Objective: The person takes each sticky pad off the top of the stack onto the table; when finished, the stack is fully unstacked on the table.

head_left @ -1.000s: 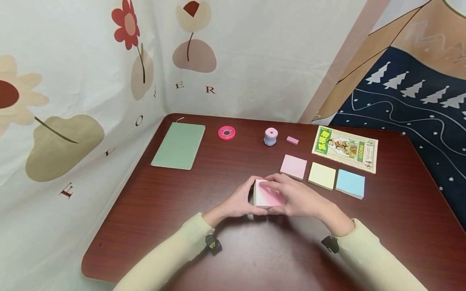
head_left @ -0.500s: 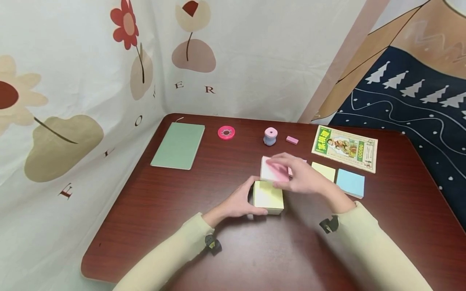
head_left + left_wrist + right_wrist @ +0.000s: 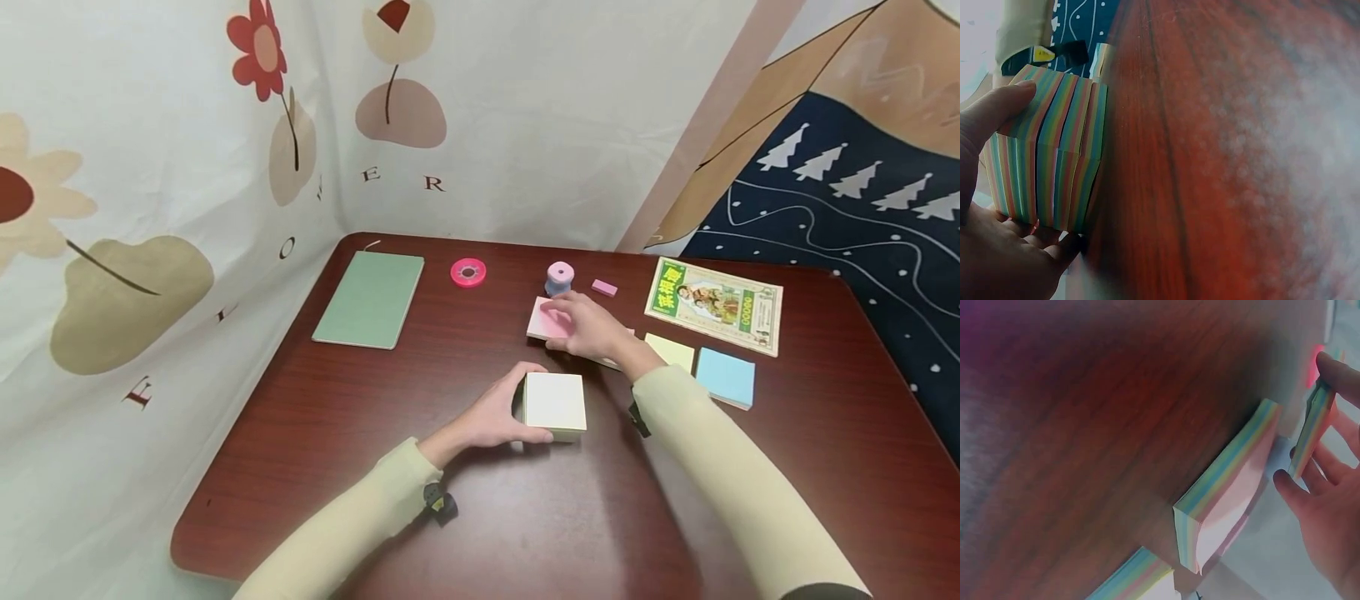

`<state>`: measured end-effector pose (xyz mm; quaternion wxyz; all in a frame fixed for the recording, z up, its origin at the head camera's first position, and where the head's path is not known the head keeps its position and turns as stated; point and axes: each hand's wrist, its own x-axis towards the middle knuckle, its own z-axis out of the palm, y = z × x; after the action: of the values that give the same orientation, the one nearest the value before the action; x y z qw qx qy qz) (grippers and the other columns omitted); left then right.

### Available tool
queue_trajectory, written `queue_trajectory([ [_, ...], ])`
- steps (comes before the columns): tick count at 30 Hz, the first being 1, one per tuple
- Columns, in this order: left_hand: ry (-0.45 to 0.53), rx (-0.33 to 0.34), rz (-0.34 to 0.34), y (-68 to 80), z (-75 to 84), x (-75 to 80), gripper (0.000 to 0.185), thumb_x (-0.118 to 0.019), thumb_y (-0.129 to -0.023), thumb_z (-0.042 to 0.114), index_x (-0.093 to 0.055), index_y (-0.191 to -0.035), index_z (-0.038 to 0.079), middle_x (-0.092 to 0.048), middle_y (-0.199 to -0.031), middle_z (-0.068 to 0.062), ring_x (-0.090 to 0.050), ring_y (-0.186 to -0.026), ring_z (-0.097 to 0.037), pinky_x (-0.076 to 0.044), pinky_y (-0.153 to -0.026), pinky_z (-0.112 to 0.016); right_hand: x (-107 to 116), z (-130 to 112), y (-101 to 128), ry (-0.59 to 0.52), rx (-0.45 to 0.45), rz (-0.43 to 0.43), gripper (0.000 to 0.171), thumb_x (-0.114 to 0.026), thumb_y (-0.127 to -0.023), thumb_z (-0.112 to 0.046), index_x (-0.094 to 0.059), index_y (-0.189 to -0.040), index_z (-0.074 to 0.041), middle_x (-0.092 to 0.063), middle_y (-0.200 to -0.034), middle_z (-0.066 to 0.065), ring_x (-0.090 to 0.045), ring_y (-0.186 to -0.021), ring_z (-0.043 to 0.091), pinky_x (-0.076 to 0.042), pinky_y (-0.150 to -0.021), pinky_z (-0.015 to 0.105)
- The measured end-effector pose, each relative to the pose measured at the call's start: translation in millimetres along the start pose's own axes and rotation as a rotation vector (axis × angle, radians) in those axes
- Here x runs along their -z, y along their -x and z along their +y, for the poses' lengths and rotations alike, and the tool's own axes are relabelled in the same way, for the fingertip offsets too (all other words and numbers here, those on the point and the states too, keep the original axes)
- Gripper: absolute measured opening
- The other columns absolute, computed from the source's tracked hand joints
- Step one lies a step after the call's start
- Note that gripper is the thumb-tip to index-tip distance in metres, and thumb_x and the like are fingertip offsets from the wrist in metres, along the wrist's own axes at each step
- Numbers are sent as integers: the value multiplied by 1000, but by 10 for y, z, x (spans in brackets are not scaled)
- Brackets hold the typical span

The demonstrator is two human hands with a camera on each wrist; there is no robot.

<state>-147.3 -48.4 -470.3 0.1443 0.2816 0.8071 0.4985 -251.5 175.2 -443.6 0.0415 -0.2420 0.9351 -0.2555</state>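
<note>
currently | left hand (image 3: 493, 415) grips note stack (image 3: 555, 402) | right hand (image 3: 590, 327) pinches pink notes (image 3: 543, 322) | curtain (image 3: 555, 142): "flower"

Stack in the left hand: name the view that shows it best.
Left wrist: up close, the stack shows its striped sides. The head view shows mainly its pale top; the right wrist view does not show it.

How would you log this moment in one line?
left hand: grips note stack | right hand: holds pink-topped pad | on table: yellow pad, blue pad, green notebook
</note>
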Motion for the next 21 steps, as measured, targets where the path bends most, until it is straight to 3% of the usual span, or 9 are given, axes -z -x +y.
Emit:
queue_trajectory([
  [12,-7,-9,3,-2,-6,-5,85,-91,-66,25,-42,-135,19,-57,-114,3,-54,-102,-14,-44,-91,-36,-71,3,-117,85,-37,-114,60,-78,-81,-27,-58,-135,-8,-48,-140,18,-41,-131,35,-33,-107,49],
  [21,-8,-17,4,3,-1,0,84,-92,-65,24,-43,-134,20,-57,-114,3,-55,-102,-16,-44,-91,-37,12,-53,-51,95,-44,-103,63,-77,-83,-31,-56,-138,-9,-41,-148,18,-35,-136,36,-34,-106,52],
])
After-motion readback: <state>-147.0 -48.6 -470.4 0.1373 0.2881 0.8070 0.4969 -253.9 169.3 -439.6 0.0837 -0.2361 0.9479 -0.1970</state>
